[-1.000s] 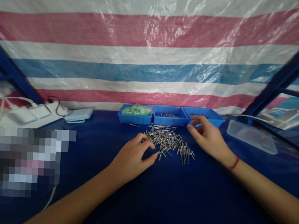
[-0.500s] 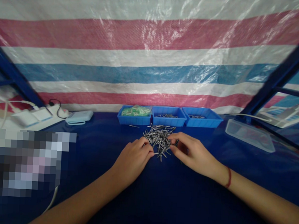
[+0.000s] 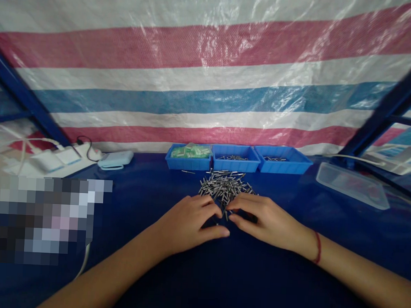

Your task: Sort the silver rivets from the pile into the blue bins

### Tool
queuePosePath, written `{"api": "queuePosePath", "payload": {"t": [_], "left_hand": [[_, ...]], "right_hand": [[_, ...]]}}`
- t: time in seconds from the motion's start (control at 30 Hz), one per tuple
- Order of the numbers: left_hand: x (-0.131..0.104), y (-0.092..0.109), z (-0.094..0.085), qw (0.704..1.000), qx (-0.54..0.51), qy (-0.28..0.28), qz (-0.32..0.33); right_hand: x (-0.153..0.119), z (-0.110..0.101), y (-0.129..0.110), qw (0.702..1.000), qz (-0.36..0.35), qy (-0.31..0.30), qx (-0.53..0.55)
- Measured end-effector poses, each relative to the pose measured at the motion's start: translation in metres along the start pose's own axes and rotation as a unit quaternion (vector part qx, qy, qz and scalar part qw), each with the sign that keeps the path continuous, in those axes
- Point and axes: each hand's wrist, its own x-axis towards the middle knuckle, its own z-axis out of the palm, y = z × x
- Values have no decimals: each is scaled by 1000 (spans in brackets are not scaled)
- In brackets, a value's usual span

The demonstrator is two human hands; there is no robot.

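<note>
Right hand (image 3: 264,219) has come from by the rightmost blue plastic bin (image 3: 285,168) to the near edge of the thin silver metal pin heap (image 3: 224,185) on the dark-blue table (image 3: 240,280); can't tell if gripping. Left hand (image 3: 191,224) now spread, grip loose; both work the heap.

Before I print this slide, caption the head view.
Left hand and right hand at the near edge of a pile of metal pins, three blue bins behind.
</note>
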Motion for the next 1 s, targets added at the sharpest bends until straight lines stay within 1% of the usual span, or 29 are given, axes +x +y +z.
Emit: {"api": "queuePosePath", "payload": {"t": [0.23, 0.4, 0.5, 0.57, 0.7, 0.8, 0.9, 1.0], "left_hand": [[-6, -1, -4, 1000, -14, -16, 0], [-3, 0, -5, 1000, 19, -21, 5], [0, 1, -2, 999, 48, -5, -1], [2, 2, 0, 999, 45, 16, -4], [2, 9, -1, 997, -8, 70, 16], [2, 14, -1, 990, -81, 111, 18], [3, 16, 1, 972, -181, 150, -28], [5, 16, 5, 946, -268, 161, -85]], "right_hand": [[0, -1, 0, 1000, -12, -2, 2], [0, 0, 0, 1000, -16, -2, 2], [0, -1, -2, 1000, -21, 0, 3], [-1, -1, -5, 1000, -23, -10, 3], [-1, 0, -9, 999, -34, -20, 2], [-1, 2, -9, 999, -37, -10, 8], [-1, 3, -10, 999, -17, 2, 47], [-1, 3, -12, 997, 13, 6, 80]]}}
